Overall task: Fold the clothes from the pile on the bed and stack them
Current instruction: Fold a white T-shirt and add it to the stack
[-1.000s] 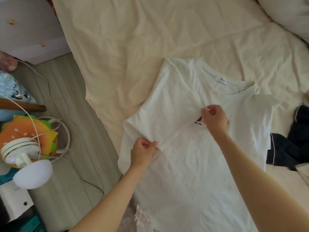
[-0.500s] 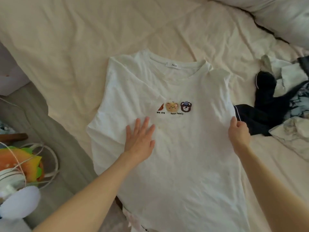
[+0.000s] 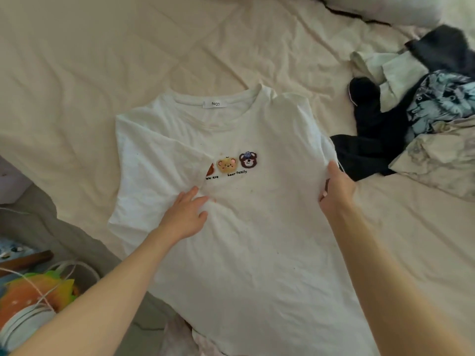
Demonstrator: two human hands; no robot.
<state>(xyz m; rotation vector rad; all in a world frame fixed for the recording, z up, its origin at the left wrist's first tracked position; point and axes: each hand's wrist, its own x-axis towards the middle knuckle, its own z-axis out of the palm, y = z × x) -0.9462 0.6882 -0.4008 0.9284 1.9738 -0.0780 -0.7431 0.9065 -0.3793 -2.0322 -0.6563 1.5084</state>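
T-shirt [image 3: 257,240] lies face up on the bed [image 3: 102,73], hem cut off below. Pile [image 3: 416,119] sits right, edge out of frame. Left hand [image 3: 183,214] presses flat, fingers straight, partly under a fold. Right hand [image 3: 334,188] grips the shirt's side edge.

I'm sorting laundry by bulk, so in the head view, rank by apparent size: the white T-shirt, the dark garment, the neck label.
1. White T-shirt, by far the largest.
2. Dark garment, partly hidden by other clothes, so its full size is unsure.
3. Neck label, smallest.
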